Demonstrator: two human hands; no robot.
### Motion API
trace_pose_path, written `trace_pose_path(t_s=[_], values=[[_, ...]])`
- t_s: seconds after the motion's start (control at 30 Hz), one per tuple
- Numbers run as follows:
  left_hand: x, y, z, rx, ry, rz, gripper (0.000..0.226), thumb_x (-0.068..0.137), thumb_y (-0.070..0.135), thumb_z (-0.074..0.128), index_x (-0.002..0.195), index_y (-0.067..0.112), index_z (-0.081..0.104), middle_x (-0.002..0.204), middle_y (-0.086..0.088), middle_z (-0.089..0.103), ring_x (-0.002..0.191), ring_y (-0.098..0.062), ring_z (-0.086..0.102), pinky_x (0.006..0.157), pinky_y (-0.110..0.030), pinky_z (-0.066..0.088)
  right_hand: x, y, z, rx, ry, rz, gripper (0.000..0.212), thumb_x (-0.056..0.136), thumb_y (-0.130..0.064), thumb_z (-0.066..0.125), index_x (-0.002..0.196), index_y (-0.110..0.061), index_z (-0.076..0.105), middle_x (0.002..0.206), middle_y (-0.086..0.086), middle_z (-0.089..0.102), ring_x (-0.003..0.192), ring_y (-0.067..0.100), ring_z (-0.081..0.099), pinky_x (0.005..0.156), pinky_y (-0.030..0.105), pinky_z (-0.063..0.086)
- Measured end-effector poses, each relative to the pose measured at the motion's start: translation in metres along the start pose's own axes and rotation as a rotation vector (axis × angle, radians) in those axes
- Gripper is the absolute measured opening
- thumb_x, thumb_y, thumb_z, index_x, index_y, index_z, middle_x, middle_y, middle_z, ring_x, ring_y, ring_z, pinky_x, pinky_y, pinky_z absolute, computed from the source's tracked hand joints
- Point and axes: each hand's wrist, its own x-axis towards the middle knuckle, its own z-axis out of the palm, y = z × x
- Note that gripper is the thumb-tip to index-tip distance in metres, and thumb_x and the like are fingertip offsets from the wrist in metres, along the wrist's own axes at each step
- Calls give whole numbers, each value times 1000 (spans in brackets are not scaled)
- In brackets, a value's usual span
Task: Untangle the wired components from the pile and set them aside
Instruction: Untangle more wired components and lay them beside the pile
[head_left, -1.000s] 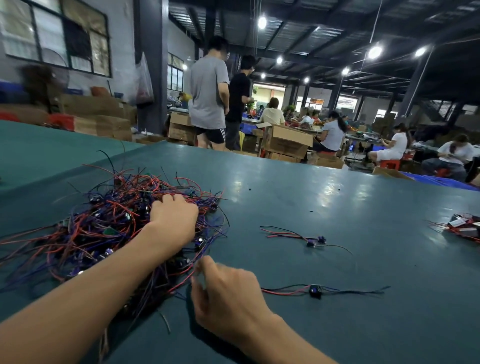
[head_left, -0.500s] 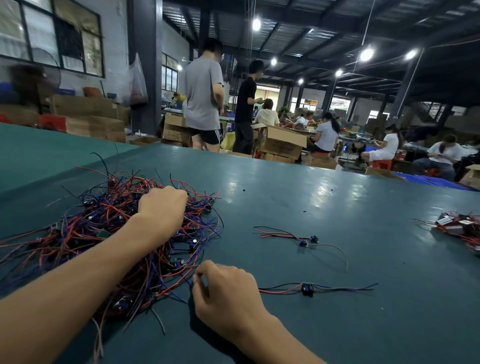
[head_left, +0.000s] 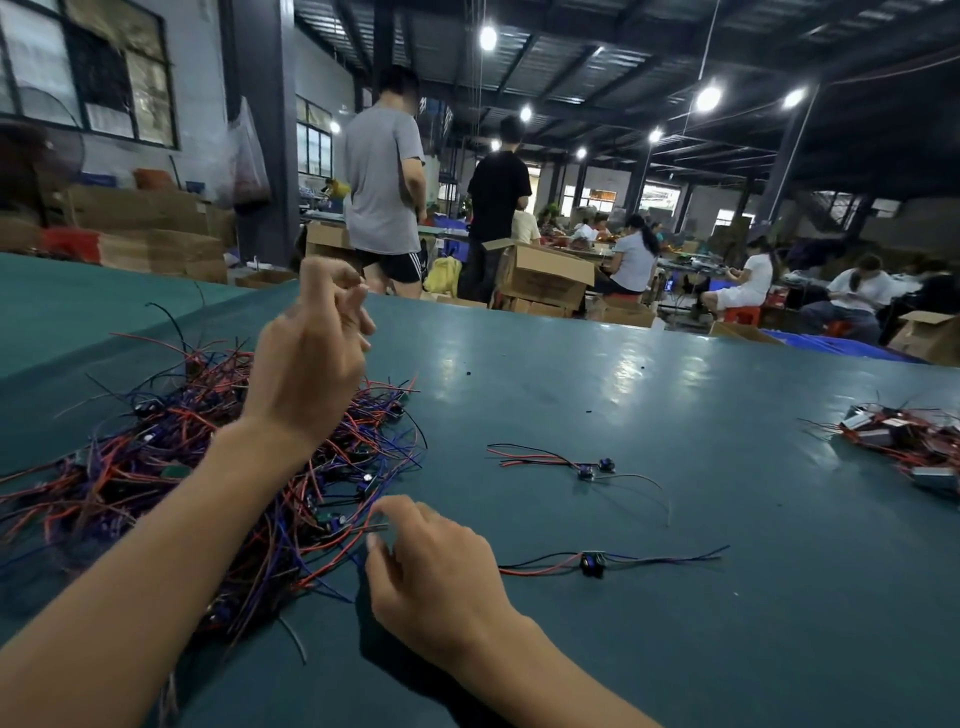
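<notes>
Lifted off the pile (head_left: 156, 467), left hand (head_left: 306, 353) hovers above it, fingers curled, hold unclear; right hand (head_left: 436, 566) pinches a wire (head_left: 363, 529) at its edge.

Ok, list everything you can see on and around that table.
Table: one, teal, under everything.
Tangled pile: one, red, blue and black wires, table left.
Separated components: three, dark modules on thin wires, table centre.
Second heap: one, red wires with grey blocks, right edge.
Cardboard boxes: several, brown, beyond the table.
People: two standing, several seated, background.
Left hand: above the pile, fingers curled.
Right hand: fingertips at the pile's near edge.
</notes>
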Motion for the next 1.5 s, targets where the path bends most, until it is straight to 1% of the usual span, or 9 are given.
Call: trace_pose_path(t_s=[0.17, 0.3, 0.4, 0.6, 0.7, 0.83, 1.03, 1.37, 1.5], values=[[-35, 37, 29, -482, 2, -19, 10, 106, 27, 47, 112, 18, 44, 75, 6, 57, 57, -9, 54, 51, -26, 45, 7, 9, -23, 356, 299, 167, 48, 93, -48, 60, 136, -29, 52, 83, -15, 61, 65, 4, 53, 72, 30, 46], [-43, 58, 44, -1135, -78, -432, 7, 104, 27, 52, 106, 22, 49, 79, -1, 60, 50, -10, 44, 44, -25, 37, 13, 21, -39, 559, 219, 196, 20, 89, -22, 76, 104, -35, 70, 78, -13, 62, 57, 1, 50, 63, 24, 42], [-53, 61, 49, -1439, -131, -640, 14, 98, 24, 58, 107, 16, 50, 79, -4, 63, 55, -11, 52, 50, -24, 45, 13, 24, -39, 645, 133, 185, 15, 88, -6, 74, 87, -20, 76, 64, -14, 60, 54, 3, 44, 59, 21, 37], [-61, 29, 45, -1055, -306, -563, 38, 100, 39, 49, 130, 15, 55, 113, -11, 73, 97, -32, 74, 81, -34, 59, 15, 33, -51, 1145, 142, 390, 13, 93, -11, 69, 95, -14, 81, 71, 4, 64, 52, 13, 45, 41, 20, 27], [-75, 22, 45, -1171, -468, -735, 35, 97, 39, 53, 120, 16, 66, 104, -14, 74, 87, -35, 75, 68, -34, 61, 17, 40, -63, 1287, 196, 464, 23, 83, -25, 74, 100, -11, 80, 81, 4, 67, 61, 13, 51, 45, 23, 21], [-89, 30, 55, -1146, -655, -679, 23, 96, 34, 65, 106, 16, 75, 100, -12, 74, 59, -21, 64, 43, -23, 45, 17, 49, -71, 1347, 265, 535, 25, 85, -25, 72, 103, -10, 80, 87, 7, 69, 64, 17, 55, 50, 23, 33], [-103, 40, 60, -1269, -618, -745, 20, 92, 22, 67, 102, 7, 75, 89, -17, 72, 54, -16, 62, 38, -21, 42, 14, 62, -75, 1354, 191, 533, 34, 79, -36, 73, 105, -16, 80, 87, 2, 68, 62, 11, 53, 61, 27, 35], [-100, 42, 59, -1472, -677, -847, 28, 98, 17, 54, 110, -7, 61, 86, -20, 71, 45, -15, 61, 31, -18, 40, 15, 69, -70, 1450, 69, 506, 33, 77, -19, 75, 109, -13, 78, 88, 7, 72, 65, 15, 55, 87, 44, 35], [-101, 43, 61, -1378, -620, -830, 20, 97, 14, 59, 105, -2, 69, 87, -18, 71, 45, -14, 59, 31, -17, 37, 16, 68, -72, 1391, 87, 504, 36, 74, -34, 79, 105, -15, 79, 89, 7, 70, 63, 13, 56, 60, 26, 38]])
